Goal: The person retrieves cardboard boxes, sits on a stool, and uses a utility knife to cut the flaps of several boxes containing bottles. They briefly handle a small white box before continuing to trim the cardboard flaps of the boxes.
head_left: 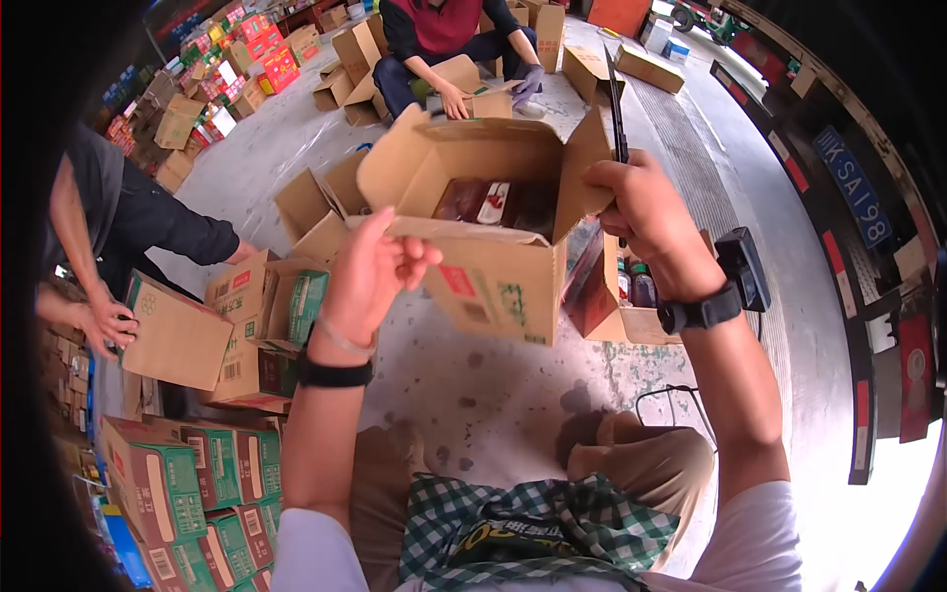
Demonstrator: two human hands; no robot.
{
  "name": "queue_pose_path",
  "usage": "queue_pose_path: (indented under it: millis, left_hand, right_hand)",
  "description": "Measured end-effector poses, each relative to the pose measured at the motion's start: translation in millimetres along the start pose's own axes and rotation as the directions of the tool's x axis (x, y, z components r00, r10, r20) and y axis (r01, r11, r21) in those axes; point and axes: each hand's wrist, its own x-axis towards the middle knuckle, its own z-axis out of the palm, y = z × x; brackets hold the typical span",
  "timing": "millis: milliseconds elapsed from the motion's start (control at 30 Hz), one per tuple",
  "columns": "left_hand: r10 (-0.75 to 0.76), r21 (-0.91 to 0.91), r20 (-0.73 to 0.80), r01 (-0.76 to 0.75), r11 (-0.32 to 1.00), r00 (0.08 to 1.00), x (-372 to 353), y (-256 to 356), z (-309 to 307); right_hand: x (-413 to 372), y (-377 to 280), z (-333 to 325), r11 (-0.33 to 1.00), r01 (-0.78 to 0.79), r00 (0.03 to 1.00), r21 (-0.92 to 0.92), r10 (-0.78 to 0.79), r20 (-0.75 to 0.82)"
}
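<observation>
In front of me is an open cardboard carton (493, 281) with its flaps up and dark red packages (533, 209) inside. My left hand (370, 271) is at its near left corner, fingers loosely curled and apart, overlapping the front panel. My right hand (646, 212) is closed around a thin black knife (618, 113), its long tip pointing up, right against the carton's right flap (584, 163). Behind that wrist, another open carton (592, 296) holds dark bottles with green caps (643, 286).
Green and brown printed cartons (173, 483) are stacked at lower left. A person's hands (109, 321) hold a carton (178, 335) on the left. Across from me sits another person (439, 44) with a carton. A truck side (838, 197) borders the right. Cartons and colourful packages (227, 79) lie behind.
</observation>
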Motion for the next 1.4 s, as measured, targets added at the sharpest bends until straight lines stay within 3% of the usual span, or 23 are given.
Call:
queue_pose_path:
  millis: [133, 200, 267, 333, 467, 533, 567, 700, 867, 1000, 1067, 1133, 1233, 1333, 1400]
  left_hand:
    - [0.099, -0.051, -0.082, -0.104, 0.993, 0.992, -77, 14, -2]
    - [0.113, -0.078, -0.106, -0.121, 0.99, 0.988, -114, 9, -5]
    - [0.053, 0.035, -0.098, -0.05, 0.998, 0.994, -138, -5, -15]
    - [0.049, 0.026, -0.118, -0.047, 0.999, 0.992, -172, -25, -29]
    - [0.042, 0.003, -0.198, -0.042, 0.999, 0.979, -247, -59, -49]
    - [0.059, 0.003, -0.201, -0.06, 0.998, 0.978, -269, -68, -57]
    - [0.071, 0.012, -0.219, -0.07, 0.997, 0.973, -275, -74, -61]
    - [0.107, -0.004, -0.244, -0.111, 0.994, 0.964, -288, -90, -74]
    - [0.111, -0.044, -0.281, -0.128, 0.991, 0.953, -292, -96, -84]
    - [0.054, -0.05, -0.277, -0.07, 0.996, 0.959, -283, -108, -90]
    - [0.006, -0.032, -0.267, -0.015, 0.999, 0.964, -270, -110, -93]
    - [0.005, -0.054, -0.266, -0.02, 0.998, 0.964, -252, -113, -92]
    - [-0.029, -0.057, -0.192, 0.018, 0.998, 0.981, -230, -117, -98]
    - [-0.066, -0.043, -0.178, 0.059, 0.997, 0.982, -212, -126, -103]
    - [-0.09, -0.02, -0.174, 0.088, 0.996, 0.981, -210, -132, -99]
  right_hand:
    - [-40, -10, 12, 0.954, -0.208, 0.961, 0.216, 0.159, 0.224]
    - [-48, 6, 31, 0.901, -0.368, 0.92, 0.231, 0.317, 0.232]
    - [-68, 29, 52, 0.896, -0.41, 0.894, 0.172, 0.358, 0.27]
    - [-96, 45, 69, 0.905, -0.423, 0.862, -0.033, 0.414, 0.292]
    - [-167, 59, 104, 0.932, -0.354, 0.9, -0.081, 0.363, 0.24]
    - [-199, 47, 116, 0.921, -0.307, 0.888, -0.24, 0.368, 0.275]
    - [-206, 49, 120, 0.924, -0.307, 0.892, -0.229, 0.364, 0.269]
    - [-223, 55, 133, 0.932, -0.214, 0.911, -0.292, 0.299, 0.286]
    - [-209, 70, 148, 0.959, -0.168, 0.92, -0.228, 0.235, 0.312]
    - [-211, 87, 145, 0.951, -0.23, 0.925, -0.207, 0.28, 0.259]
    - [-201, 89, 137, 0.907, -0.258, 0.893, -0.332, 0.355, 0.275]
    - [-184, 107, 130, 0.911, -0.237, 0.902, -0.338, 0.335, 0.271]
    - [-179, 111, 125, 0.906, -0.314, 0.895, -0.284, 0.383, 0.23]
    - [-158, 135, 117, 0.928, -0.287, 0.921, -0.237, 0.335, 0.198]
    - [-149, 140, 104, 0.887, -0.207, 0.902, -0.412, 0.336, 0.27]
